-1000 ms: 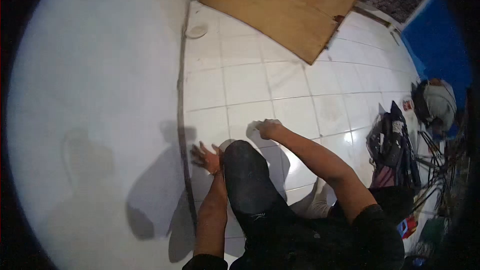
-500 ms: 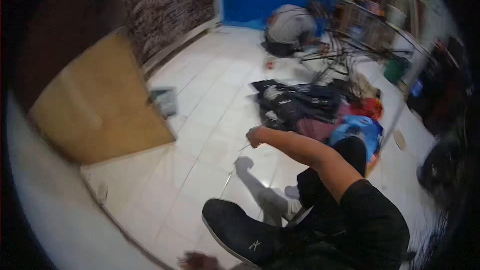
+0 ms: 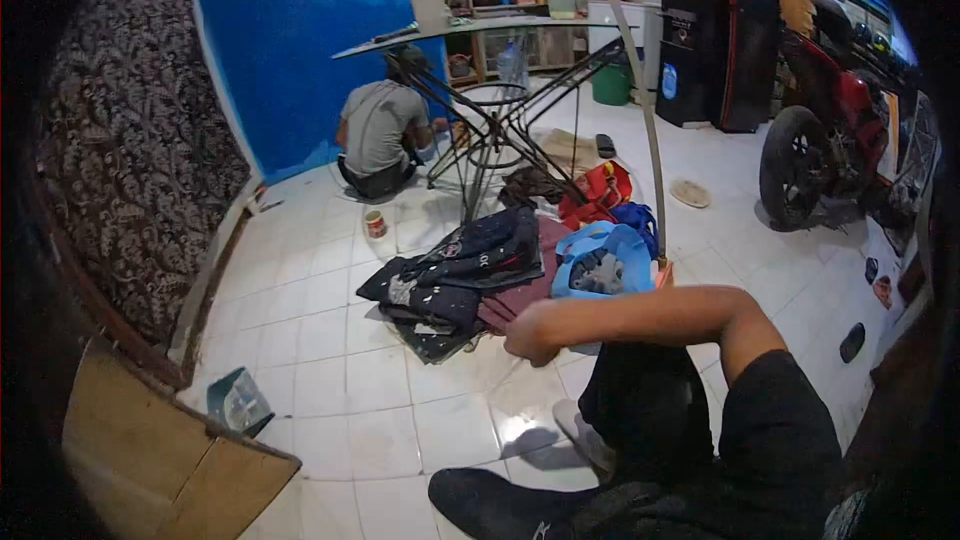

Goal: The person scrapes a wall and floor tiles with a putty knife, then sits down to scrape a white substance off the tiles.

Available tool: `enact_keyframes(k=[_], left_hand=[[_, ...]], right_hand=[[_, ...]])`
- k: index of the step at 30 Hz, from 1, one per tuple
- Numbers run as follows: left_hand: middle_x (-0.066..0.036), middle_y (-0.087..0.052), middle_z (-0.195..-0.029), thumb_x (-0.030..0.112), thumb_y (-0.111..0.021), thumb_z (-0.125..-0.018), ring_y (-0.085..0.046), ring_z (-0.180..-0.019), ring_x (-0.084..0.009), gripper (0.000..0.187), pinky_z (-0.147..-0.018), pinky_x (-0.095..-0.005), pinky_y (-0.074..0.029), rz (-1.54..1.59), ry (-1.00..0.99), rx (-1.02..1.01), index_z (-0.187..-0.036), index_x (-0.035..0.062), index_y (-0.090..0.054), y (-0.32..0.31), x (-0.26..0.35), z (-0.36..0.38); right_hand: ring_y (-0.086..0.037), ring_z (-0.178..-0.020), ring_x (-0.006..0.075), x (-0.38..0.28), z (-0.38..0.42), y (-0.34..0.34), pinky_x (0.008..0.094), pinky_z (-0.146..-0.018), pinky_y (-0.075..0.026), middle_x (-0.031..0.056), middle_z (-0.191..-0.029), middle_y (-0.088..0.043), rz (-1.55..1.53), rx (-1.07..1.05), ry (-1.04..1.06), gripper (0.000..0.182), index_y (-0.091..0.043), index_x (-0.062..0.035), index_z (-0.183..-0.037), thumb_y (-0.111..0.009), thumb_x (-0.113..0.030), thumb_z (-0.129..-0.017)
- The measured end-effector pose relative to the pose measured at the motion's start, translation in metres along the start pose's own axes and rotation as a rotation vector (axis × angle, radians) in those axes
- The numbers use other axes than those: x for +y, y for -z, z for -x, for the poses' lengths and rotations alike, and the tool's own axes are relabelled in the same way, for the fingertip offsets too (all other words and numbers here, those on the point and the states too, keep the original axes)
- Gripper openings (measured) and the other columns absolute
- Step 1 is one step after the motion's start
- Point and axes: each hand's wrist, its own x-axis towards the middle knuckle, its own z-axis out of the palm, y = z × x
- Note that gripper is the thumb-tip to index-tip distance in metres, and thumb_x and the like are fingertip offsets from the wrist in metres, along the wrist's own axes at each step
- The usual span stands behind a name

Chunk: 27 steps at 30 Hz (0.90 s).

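Note:
My right hand [image 3: 533, 333] is closed with its knuckles up, held out over the white tiled floor [image 3: 380, 440]. Whatever is in its fingers is hidden from this side. Just beyond it, in the picture, lies a pile of dark clothes [image 3: 450, 275] with white marks, beside a maroon cloth [image 3: 520, 290]. A light blue bag [image 3: 630, 250] holding grey cloth is right of the pile. My knees in black cloth [image 3: 655, 395] are below the arm. My left hand is out of view.
A person [image 3: 385, 130] in a grey shirt crouches by the blue wall [image 3: 320, 50]. A glass-topped table [image 3: 480, 32] on black metal legs stands mid-room. A small can [image 3: 375, 225], a plastic container [image 3: 240, 400], a brown board [image 3: 160, 450] and a motorcycle [image 3: 830, 140] are around.
The view has swung up and right, bringing the table and motorcycle into sight. A thin object showed at my right hand before, and a blurred hand at the bottom edge is gone from view.

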Motion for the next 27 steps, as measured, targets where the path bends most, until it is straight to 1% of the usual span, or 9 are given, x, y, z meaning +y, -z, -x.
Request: enact_keyframes(k=[2, 5, 13, 14, 17, 20, 22, 25, 27], left_hand=[[-0.012, -0.061, -0.091, 0.028, -0.05, -0.095, -0.057, -0.083, -0.0287, 0.025, -0.077, -0.0453, -0.045, 0.089, -0.042, -0.082, -0.092, 0.0062, -0.063, -0.024, 0.026, -0.028], [-0.012, -0.061, -0.087, 0.027, -0.052, -0.094, -0.056, -0.078, -0.0274, 0.024, -0.073, -0.0437, -0.045, 0.195, -0.093, -0.202, -0.088, 0.0065, -0.063, -0.062, 0.057, -0.071], [-0.01, -0.061, -0.075, 0.027, -0.058, -0.092, -0.055, -0.065, -0.0241, 0.025, -0.064, -0.0392, -0.046, 0.328, -0.115, -0.57, -0.077, 0.0073, -0.063, -0.131, 0.117, -0.188], [-0.009, -0.061, -0.073, 0.027, -0.059, -0.091, -0.055, -0.064, -0.0236, 0.025, -0.063, -0.0386, -0.046, 0.313, -0.104, -0.625, -0.076, 0.0074, -0.063, -0.126, 0.121, -0.198], [-0.009, -0.06, -0.069, 0.026, -0.061, -0.091, -0.055, -0.059, -0.0224, 0.027, -0.059, -0.037, -0.047, 0.262, 0.001, -0.767, -0.072, 0.0077, -0.063, -0.087, 0.145, -0.232], [-0.008, -0.06, -0.064, 0.026, -0.063, -0.09, -0.055, -0.054, -0.0211, 0.029, -0.056, -0.0353, -0.047, 0.2, 0.107, -0.908, -0.068, 0.008, -0.063, -0.042, 0.163, -0.255], [-0.007, -0.06, -0.061, 0.026, -0.064, -0.089, -0.054, -0.051, -0.0203, 0.03, -0.053, -0.0342, -0.048, 0.154, 0.174, -1.006, -0.065, 0.0082, -0.063, -0.005, 0.172, -0.27], [-0.006, -0.06, -0.056, 0.026, -0.066, -0.088, -0.054, -0.046, -0.019, 0.033, -0.05, -0.0325, -0.048, 0.194, 0.169, -1.132, -0.061, 0.0085, -0.064, 0.057, 0.172, -0.286], [-0.006, -0.06, -0.053, 0.025, -0.068, -0.088, -0.054, -0.043, -0.0181, 0.034, -0.047, -0.0314, -0.048, 0.401, -0.079, -1.164, -0.058, 0.0087, -0.064, 0.083, 0.176, -0.309]], right_hand=[[-0.068, -0.085, 0.0385, -0.006, 0.027, -0.036, 0.0494, -0.072, -0.054, 0.0211, -0.087, -0.067, -0.242, 0.391, 0.031, 0.022, -0.067, -0.0011, -0.092, -0.059, -0.017, -0.079], [-0.066, -0.085, 0.0388, -0.005, 0.036, -0.064, 0.0474, -0.072, -0.054, 0.021, -0.09, -0.065, -0.497, 0.317, 0.149, 0.026, -0.061, -0.0013, -0.096, -0.054, -0.026, -0.091], [-0.066, -0.08, 0.0365, 0.095, -0.05, -0.121, 0.0461, -0.067, -0.054, 0.0106, -0.084, -0.064, -1.035, 0.289, 0.14, 0.021, -0.061, -0.0058, -0.096, -0.055, -0.023, -0.085], [-0.067, -0.076, 0.0346, 0.092, -0.07, -0.129, 0.0449, -0.062, -0.054, 0.0098, -0.082, -0.065, -0.666, 0.785, 0.119, 0.018, -0.063, -0.006, -0.091, -0.055, -0.02, -0.083], [-0.068, -0.09, 0.0337, 0.122, -0.116, -0.094, 0.0461, -0.07, -0.055, 0.0157, -0.095, -0.069, -0.88, 0.331, 0.189, 0.026, -0.066, -0.0033, -0.097, -0.057, -0.017, -0.078], [-0.066, -0.097, 0.0344, 0.158, -0.114, -0.085, 0.0454, -0.077, -0.054, 0.0175, -0.101, -0.069, -1.08, 0.272, 0.091, 0.027, -0.068, -0.0027, -0.098, -0.057, -0.017, -0.078], [-0.066, -0.095, 0.0359, 0.142, -0.174, -0.13, 0.0443, -0.079, -0.054, 0.02, -0.101, -0.068, -1.218, 0.488, 0.034, 0.026, -0.068, -0.0021, -0.096, -0.057, -0.02, -0.081], [-0.065, -0.086, 0.0297, 0.165, -0.088, -0.13, 0.0417, -0.076, -0.052, 0.0138, -0.09, -0.067, -1.944, 0.892, -0.3, 0.029, -0.065, -0.0044, -0.1, -0.055, -0.028, -0.087], [-0.061, -0.076, 0.0272, 0.101, -0.082, -0.183, 0.0443, -0.069, -0.051, 0.0077, -0.079, -0.061, -2.875, 1.059, -0.421, 0.028, -0.062, -0.0118, -0.106, -0.055, -0.034, -0.091]])
